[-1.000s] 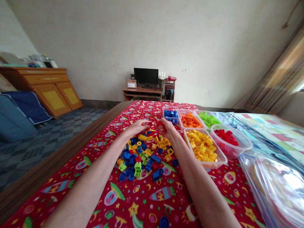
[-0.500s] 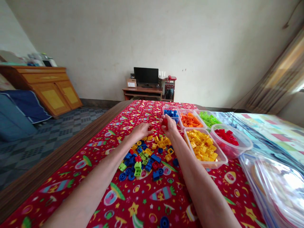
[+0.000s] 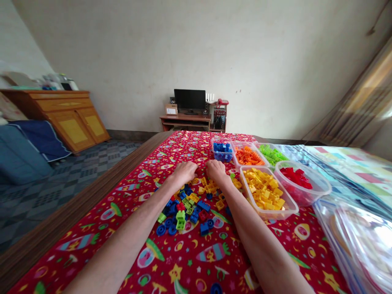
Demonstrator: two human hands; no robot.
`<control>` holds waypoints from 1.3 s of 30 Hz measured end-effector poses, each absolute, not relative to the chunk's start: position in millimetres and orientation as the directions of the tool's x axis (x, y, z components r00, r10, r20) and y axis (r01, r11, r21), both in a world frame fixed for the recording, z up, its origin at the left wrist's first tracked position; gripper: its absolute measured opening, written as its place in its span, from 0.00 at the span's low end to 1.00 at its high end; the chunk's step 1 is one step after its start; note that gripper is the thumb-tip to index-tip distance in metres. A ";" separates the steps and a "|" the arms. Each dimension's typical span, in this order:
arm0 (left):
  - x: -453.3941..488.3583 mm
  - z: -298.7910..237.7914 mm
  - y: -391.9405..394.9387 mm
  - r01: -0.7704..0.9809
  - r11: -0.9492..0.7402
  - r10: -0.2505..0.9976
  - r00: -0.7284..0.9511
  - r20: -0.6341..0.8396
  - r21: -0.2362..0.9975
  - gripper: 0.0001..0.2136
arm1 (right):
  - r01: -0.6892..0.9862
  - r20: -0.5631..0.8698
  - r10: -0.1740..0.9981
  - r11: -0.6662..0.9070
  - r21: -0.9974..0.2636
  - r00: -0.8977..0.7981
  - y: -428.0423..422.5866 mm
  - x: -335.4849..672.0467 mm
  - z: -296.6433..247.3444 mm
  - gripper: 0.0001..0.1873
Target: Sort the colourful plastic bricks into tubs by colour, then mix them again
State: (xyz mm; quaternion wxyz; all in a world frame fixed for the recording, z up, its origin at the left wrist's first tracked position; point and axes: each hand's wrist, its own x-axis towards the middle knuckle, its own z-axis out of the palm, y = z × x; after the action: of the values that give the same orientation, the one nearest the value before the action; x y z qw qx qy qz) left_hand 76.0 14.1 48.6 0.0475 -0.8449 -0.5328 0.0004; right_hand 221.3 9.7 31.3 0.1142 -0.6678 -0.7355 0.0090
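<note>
Both my hands are close together over the far side of a loose pile of toy building blocks [image 3: 186,206] on a red patterned tablecloth [image 3: 122,228]. The fingers of my left hand [image 3: 184,171] are curled, with a small red block [image 3: 199,172] at their tips. My right hand [image 3: 216,170] faces it, back up and fingers closed downward; they hide most of what it grips, which showed red a moment ago. Yellow blocks [image 3: 210,188] lie just below the hands. Blue, green and red pieces are mixed nearer to me.
Clear tubs hold sorted blocks: blue [image 3: 222,152], orange [image 3: 248,156], green [image 3: 272,154], yellow [image 3: 265,190] and red [image 3: 295,179]. Clear plastic bags [image 3: 361,237] lie at the right. One blue wheel-shaped piece [image 3: 216,288] sits at the near edge. A monitor [image 3: 190,101] stands beyond the table.
My right hand has turned palm down and its red block is now mostly hidden. Both hands have drawn closer together. The view has shifted slightly.
</note>
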 end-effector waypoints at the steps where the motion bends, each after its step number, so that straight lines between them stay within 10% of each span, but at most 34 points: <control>1: 75.9 48.2 14.3 0.901 -0.427 0.901 0.431 0.050 -0.083 0.10 | 0.982 0.151 0.985 0.103 -0.160 -0.079 9.9 220.4 31.7 0.18; 9: 72.0 37.9 31.3 0.900 -0.437 0.895 0.435 0.097 0.000 0.12 | 0.911 0.266 0.961 0.046 -0.410 0.071 16.8 219.5 28.8 0.17; 19: 59.1 31.0 48.2 0.652 -0.316 0.928 0.364 0.082 0.690 0.15 | 0.731 0.271 0.941 0.038 -0.682 0.203 23.5 224.8 30.9 0.16; 32: 81.6 47.9 18.7 0.896 -0.428 0.903 0.429 0.016 0.115 0.11 | 0.708 0.265 0.941 0.041 -0.705 0.210 13.7 221.5 41.9 0.13; 39: 88.5 49.2 13.9 0.874 -0.457 0.885 0.465 -0.011 0.165 0.07 | 0.697 0.307 0.930 0.083 -0.712 0.203 13.9 218.3 43.5 0.11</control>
State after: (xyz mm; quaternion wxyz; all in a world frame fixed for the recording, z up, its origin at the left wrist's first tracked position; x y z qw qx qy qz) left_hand 88.5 13.9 49.2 -0.0738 -0.8527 -0.5157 -0.0384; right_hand 218.3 13.9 43.5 0.4045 -0.6618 -0.6146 0.1437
